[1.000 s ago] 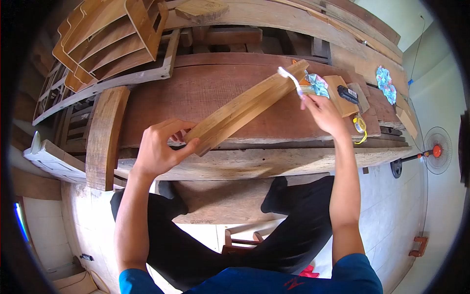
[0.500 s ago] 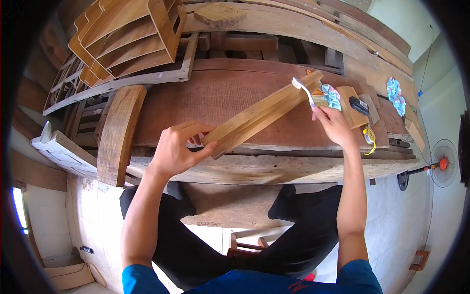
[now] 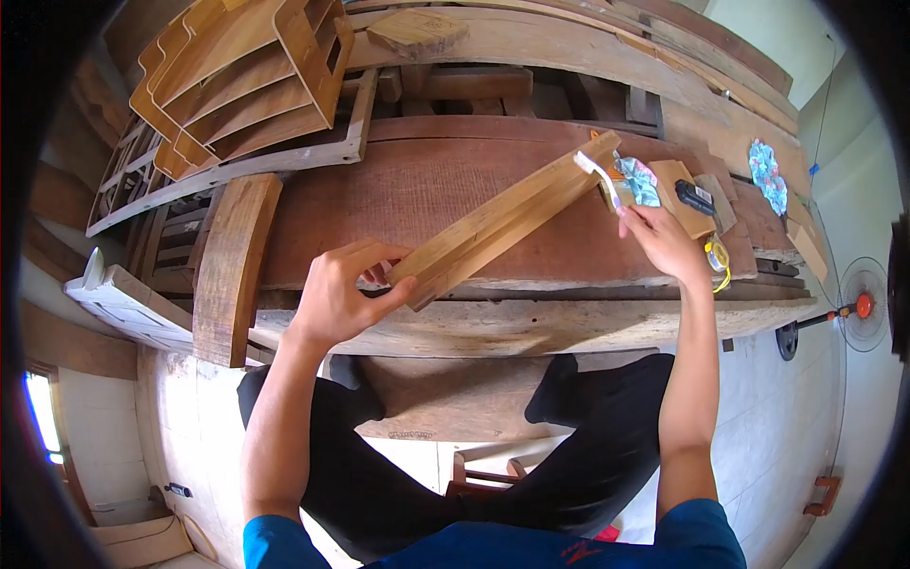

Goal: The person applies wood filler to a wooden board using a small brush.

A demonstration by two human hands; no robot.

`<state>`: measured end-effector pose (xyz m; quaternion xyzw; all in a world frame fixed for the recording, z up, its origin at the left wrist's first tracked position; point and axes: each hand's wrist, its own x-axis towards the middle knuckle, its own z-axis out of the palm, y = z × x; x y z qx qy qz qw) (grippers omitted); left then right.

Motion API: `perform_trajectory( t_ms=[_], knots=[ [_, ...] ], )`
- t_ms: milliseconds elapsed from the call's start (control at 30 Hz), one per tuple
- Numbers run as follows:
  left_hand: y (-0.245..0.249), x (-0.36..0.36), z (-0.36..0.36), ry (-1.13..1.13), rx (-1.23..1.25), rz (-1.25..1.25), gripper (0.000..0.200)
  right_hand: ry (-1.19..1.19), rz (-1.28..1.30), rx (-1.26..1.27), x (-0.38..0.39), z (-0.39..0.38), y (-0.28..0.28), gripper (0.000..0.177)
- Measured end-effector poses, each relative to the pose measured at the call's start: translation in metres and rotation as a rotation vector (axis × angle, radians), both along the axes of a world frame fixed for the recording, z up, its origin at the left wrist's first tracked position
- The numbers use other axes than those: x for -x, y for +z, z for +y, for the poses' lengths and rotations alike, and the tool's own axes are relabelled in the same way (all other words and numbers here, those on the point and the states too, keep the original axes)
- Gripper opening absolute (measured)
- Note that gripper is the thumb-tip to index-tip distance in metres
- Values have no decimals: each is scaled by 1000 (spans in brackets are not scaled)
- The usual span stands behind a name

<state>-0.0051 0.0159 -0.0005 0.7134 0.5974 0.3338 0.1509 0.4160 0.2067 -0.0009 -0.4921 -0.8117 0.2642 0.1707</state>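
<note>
My left hand grips the near end of a long wooden piece with a groove or step along its length. The piece slants away to the right over the reddish-brown bench top. Pinched in my right hand is a white toothbrush with a purplish handle. Its bristle head lies right at the far end of the wooden piece. Behind the brush sits a crumpled blue patterned cloth, partly covered by the brush and the wood.
A tape measure, a wooden block and a black object lie right of my right hand. A tiered wooden rack stands back left. One thick plank juts past the bench's left side. Another blue cloth lies far right.
My right hand has shifted slightly right and down, and the toothbrush head has moved a little along the wood's far end. My left hand keeps its grip on the wood.
</note>
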Motion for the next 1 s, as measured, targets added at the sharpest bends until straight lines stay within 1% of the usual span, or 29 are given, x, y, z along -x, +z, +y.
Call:
perform_trajectory(
  t_ms=[100, 167, 233, 333, 400, 433, 467, 533, 567, 600, 700, 833, 867, 967, 1000],
  knots=[
    [-2, -1, 1, -2, 6, -12, 34, 33, 43, -87, 9, -1, -12, 48],
    [-2, -1, 1, -5, 14, -15, 34, -49, 25, -92, 19, -5, -18, 48],
    [-1, -2, 1, -3, 29, -9, 34, -147, -17, -97, 29, -14, -5, 48],
    [0, -1, 1, 1, 9, 0, 34, -65, -61, -24, 23, -18, 7, 48],
    [-1, -1, 1, 2, 3, 2, 34, -60, -74, -51, 31, -22, 8, 47],
    [-2, 0, 1, 2, 7, 0, 35, -62, -81, -60, 35, -26, 8, 47],
    [-3, 0, 1, 0, 13, -1, 35, -128, -76, -90, 38, -28, 8, 46],
    [-2, -1, 1, -3, 20, 4, 35, -150, -74, -115, 27, -21, 4, 46],
    [-1, -1, 1, 3, 15, 5, 35, -154, -74, -135, 21, -15, 5, 46],
    [0, 0, 1, 0, 10, -2, 35, -115, -59, -70, 15, -14, 10, 46],
    [0, -1, 1, -4, 3, -10, 35, -63, -60, -99, 22, -13, 1, 46],
    [-2, -1, 1, -6, 19, 14, 34, -168, -58, -170, 36, -17, 1, 47],
    [-2, -1, 1, 0, 16, 14, 34, -151, -47, -187, 27, -11, -2, 47],
    [-2, 0, 2, -15, -38, 29, 33, -60, -129, -15, 18, -14, 17, 48],
    [-2, 0, 1, -6, -31, 27, 33, -36, -162, -29, 22, -15, 15, 48]
  ],
)
